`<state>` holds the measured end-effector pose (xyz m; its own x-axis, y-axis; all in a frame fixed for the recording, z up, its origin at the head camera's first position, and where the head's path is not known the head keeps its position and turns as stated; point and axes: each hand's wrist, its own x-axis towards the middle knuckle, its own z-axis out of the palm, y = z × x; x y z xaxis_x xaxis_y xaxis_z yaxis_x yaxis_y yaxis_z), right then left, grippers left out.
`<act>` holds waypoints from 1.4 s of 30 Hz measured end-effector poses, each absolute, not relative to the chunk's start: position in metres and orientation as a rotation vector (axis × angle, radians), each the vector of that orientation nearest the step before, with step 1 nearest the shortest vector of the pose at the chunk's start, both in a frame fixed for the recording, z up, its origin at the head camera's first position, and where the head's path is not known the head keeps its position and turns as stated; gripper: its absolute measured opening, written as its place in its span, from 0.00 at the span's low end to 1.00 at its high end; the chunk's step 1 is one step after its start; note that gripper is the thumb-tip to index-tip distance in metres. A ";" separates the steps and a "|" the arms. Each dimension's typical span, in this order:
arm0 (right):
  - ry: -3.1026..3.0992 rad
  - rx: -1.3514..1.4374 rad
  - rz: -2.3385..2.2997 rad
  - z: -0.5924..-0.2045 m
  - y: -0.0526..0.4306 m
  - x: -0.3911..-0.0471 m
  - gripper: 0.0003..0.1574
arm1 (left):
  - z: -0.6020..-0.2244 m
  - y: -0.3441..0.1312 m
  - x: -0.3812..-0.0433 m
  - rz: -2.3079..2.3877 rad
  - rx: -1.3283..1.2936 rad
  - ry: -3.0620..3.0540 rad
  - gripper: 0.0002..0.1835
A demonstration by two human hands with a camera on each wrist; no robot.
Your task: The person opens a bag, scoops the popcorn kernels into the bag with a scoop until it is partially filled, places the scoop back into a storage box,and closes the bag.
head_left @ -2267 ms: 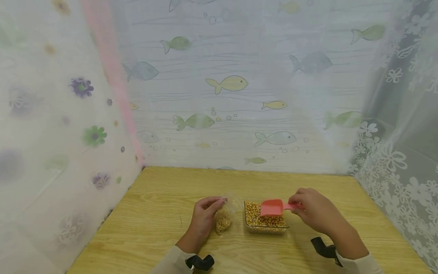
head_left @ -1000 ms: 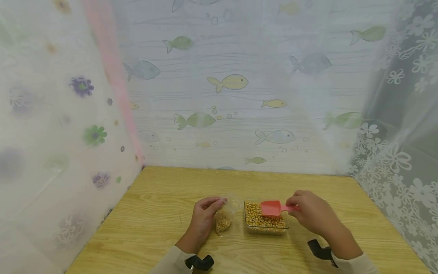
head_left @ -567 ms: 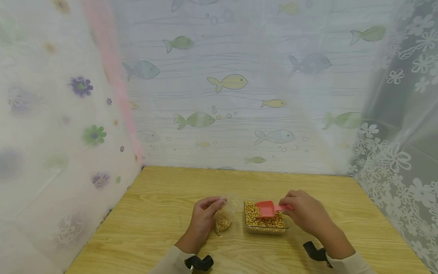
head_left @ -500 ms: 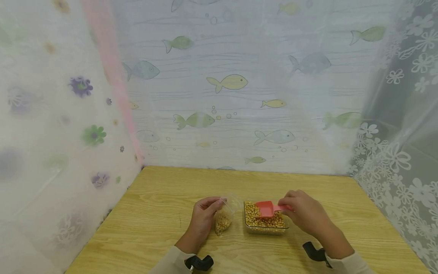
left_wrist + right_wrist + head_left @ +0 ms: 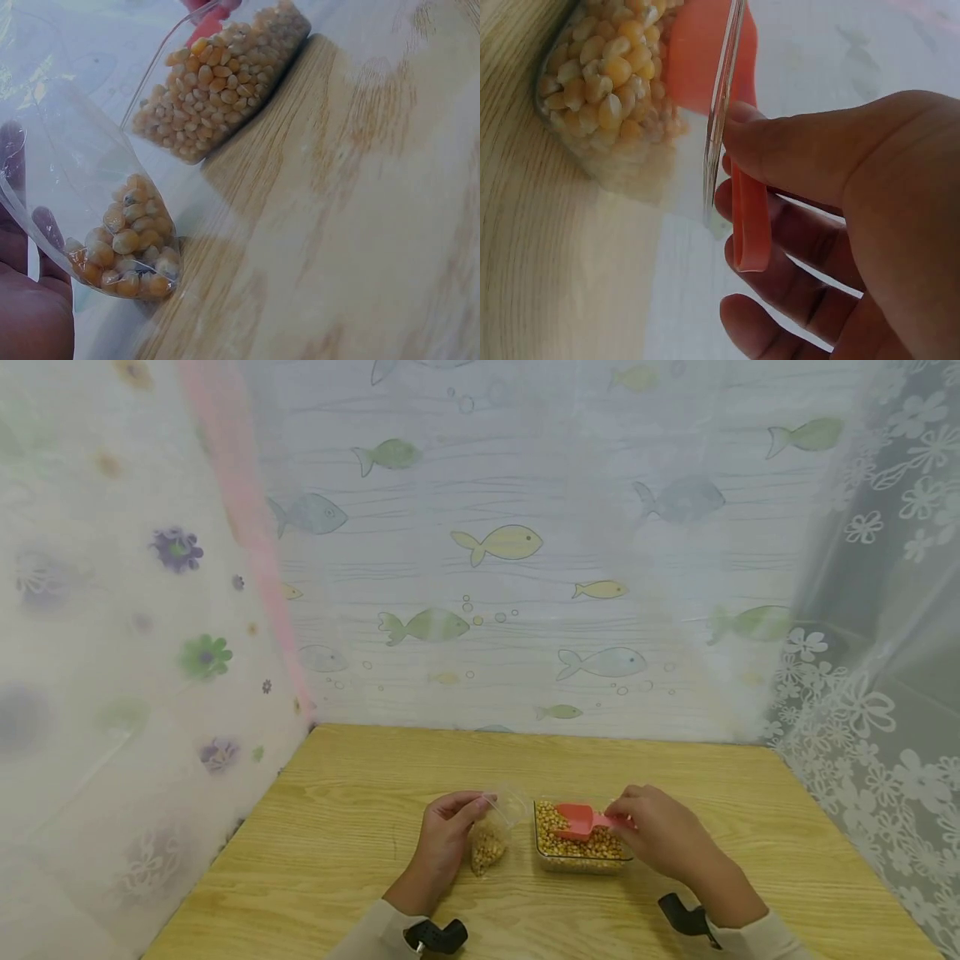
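My left hand pinches the top edge of a clear plastic bag between thumb and fingers. Corn kernels fill the bottom of that bag. Just right of it stands a clear rectangular container, holding many loose corn kernels. My right hand grips the handle of a small red scoop between thumb and fingers. The scoop's front edge sits down among the kernels inside the container. In the right wrist view the handle passes under the thumb, beside the container's rim.
Both hands work over a wood-grain table. A fish-printed curtain hangs behind it, with flowered sheets at left and right. Black camera mounts are strapped to both wrists.
My right hand has moved left and slightly down, pushing the scoop leftward into the kernels. The left hand and the bag have stayed nearly still.
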<state>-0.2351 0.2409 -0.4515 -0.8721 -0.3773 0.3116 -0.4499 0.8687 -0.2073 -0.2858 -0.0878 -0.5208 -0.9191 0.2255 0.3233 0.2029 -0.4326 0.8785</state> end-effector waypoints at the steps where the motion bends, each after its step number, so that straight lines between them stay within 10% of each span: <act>1: -2.778 0.634 0.407 -0.452 0.241 -0.235 0.07 | -0.521 -0.088 -0.286 2.572 0.629 1.666 0.10; 42: -2.698 0.721 0.386 -0.458 0.249 -0.242 0.10 | -0.524 -0.089 -0.289 2.593 0.618 1.656 0.09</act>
<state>-0.2415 0.2491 -0.4576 -0.8210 -0.4336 0.3714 -0.5203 0.8359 -0.1745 -0.2892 -0.0887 -0.5244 -0.9225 0.2107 0.3234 0.2047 -0.4432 0.8727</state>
